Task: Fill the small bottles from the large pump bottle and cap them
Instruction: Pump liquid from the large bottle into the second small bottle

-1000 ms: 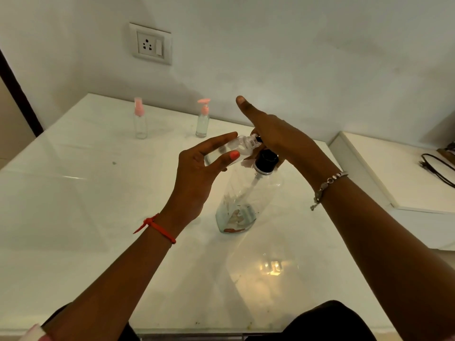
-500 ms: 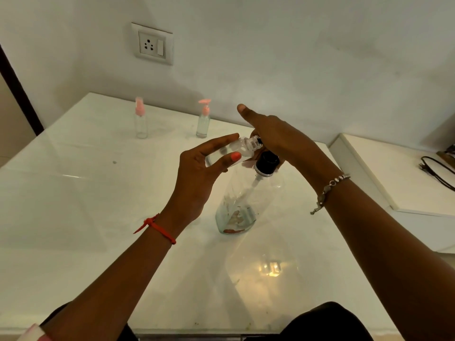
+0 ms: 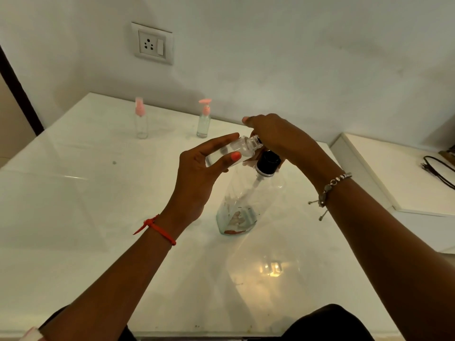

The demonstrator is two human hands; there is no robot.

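Left hand [image 3: 197, 178] gripped the small bottle [image 3: 236, 151], tilted, its mouth against the right hand [image 3: 278, 136], which covered the pump [image 3: 268, 161]; whether that hand gripped it could not be told. The pump bottle [image 3: 246, 200] stood on the table [image 3: 98, 217]. The step wanted the mouth kept tight under the spout, and slow presses

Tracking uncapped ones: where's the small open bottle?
Head view, centre: small bottle tilted in the left hand, mouth beside the top of the large pump bottle.
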